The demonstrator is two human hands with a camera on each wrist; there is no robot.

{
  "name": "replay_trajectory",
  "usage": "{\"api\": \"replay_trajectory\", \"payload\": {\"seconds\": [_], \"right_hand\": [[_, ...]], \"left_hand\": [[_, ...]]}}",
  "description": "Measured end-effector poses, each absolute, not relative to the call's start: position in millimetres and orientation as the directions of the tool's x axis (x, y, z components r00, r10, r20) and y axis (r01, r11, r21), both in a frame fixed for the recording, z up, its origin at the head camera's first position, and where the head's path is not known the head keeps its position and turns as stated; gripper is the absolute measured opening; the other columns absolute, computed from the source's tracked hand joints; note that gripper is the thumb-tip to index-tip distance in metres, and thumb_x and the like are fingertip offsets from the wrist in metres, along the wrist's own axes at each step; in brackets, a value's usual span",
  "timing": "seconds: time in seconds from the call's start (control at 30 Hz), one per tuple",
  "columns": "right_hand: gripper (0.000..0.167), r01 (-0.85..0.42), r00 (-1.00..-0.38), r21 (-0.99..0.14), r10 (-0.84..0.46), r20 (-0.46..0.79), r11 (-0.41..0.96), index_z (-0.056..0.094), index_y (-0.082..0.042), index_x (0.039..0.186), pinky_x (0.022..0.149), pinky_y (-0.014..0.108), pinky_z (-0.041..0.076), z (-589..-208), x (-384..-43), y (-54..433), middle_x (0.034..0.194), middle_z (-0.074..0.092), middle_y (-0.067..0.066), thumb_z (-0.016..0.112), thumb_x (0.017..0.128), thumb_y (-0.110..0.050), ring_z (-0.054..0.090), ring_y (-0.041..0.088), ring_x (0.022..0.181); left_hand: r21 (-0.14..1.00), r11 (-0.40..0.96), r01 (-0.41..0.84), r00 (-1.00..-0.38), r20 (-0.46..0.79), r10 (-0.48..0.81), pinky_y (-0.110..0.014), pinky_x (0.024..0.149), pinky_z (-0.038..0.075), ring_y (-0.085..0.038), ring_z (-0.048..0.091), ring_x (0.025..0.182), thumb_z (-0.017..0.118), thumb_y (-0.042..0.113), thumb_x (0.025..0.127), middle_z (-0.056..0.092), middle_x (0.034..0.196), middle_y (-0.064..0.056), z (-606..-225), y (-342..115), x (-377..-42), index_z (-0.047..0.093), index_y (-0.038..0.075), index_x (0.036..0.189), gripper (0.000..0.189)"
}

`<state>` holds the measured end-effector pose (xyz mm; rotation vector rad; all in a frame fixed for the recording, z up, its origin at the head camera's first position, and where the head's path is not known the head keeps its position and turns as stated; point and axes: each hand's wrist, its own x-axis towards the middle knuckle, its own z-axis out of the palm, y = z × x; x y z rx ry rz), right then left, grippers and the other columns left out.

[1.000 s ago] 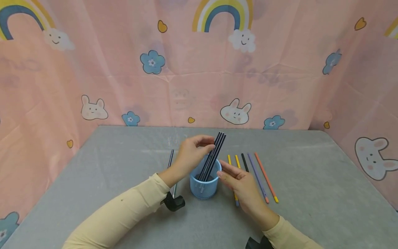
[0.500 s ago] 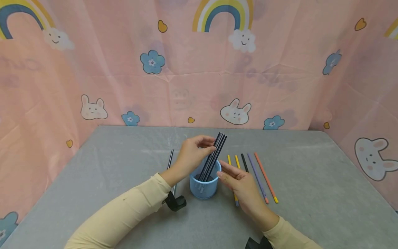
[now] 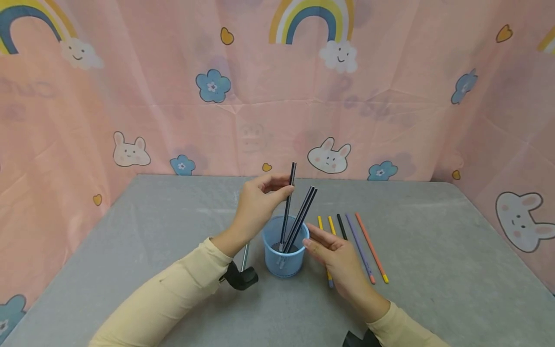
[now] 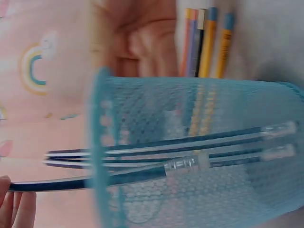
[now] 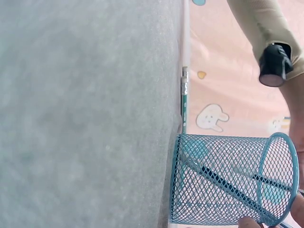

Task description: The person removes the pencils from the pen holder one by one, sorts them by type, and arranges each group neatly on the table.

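My left hand (image 3: 256,207) pinches a dark striped pencil (image 3: 287,212) near its top between thumb and fingers. The pencil's lower part is still within the light blue mesh pencil cup (image 3: 283,266), and its metal-banded eraser end (image 4: 183,165) points down. Two other striped pencils (image 3: 300,219) lean right inside the cup, erasers at the bottom. At the cup's right side, my right hand (image 3: 342,267) holds the wall near the rim, thumb in front and fingers behind. The cup stands upright on the grey table (image 3: 433,231).
Right of the cup lie several pencils: yellow ones partly behind my right hand, a black one (image 3: 341,225), a purple one (image 3: 360,248) and an orange one (image 3: 371,246). Left of it, pencils with green barrels (image 5: 185,107) lie partly under my left forearm. A pink patterned cloth (image 3: 260,120) hangs behind.
My left hand has moved up and slightly left, drawing one striped pencil upward and apart from the bundle. The other pencils remain leaning in the cup. My right hand has stayed at the cup.
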<state>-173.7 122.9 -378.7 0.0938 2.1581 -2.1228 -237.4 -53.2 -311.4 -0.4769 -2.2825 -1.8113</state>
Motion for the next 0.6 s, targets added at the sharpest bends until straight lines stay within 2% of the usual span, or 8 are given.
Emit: {"api": "replay_trajectory", "payload": {"seconds": [0.2,0.43,0.6], "right_hand": [[0.048,0.121,-0.992,-0.993,-0.029,-0.122,0.013,0.054,-0.005,0.142,0.100,0.029,0.052,-378.7,-173.4,122.1,0.149,0.052,0.012,0.066,0.096,-0.012,0.051,0.024,0.136],[0.048,0.118,-0.992,-0.993,-0.035,-0.118,0.007,0.054,-0.005,0.142,0.099,0.027,0.052,-379.1,-173.5,123.0,0.148,0.052,0.012,0.066,0.096,-0.013,0.051,0.024,0.136],[0.048,0.118,-0.992,-0.993,-0.041,-0.119,0.010,0.053,-0.006,0.142,0.100,0.027,0.052,-379.1,-173.3,123.8,0.148,0.052,0.011,0.066,0.096,-0.013,0.051,0.023,0.136]], "left_hand": [[0.911,0.109,0.399,-0.916,0.389,0.103,-0.026,0.081,0.061,-0.017,0.070,0.094,0.073,0.012,0.091,0.073,0.106,-0.015,-292.0,-58.8,-233.0,0.072,0.003,0.113,0.024],[0.939,0.017,0.345,-0.938,0.344,0.044,-0.028,0.084,0.062,-0.011,0.069,0.091,0.072,0.008,0.091,0.072,0.109,-0.019,-280.1,-68.7,-229.7,0.069,-0.002,0.115,0.026],[0.954,-0.026,0.298,-0.955,0.298,-0.008,-0.027,0.083,0.062,-0.009,0.070,0.091,0.072,0.007,0.091,0.072,0.109,-0.017,-276.8,-77.6,-230.8,0.068,-0.002,0.115,0.026]]}}
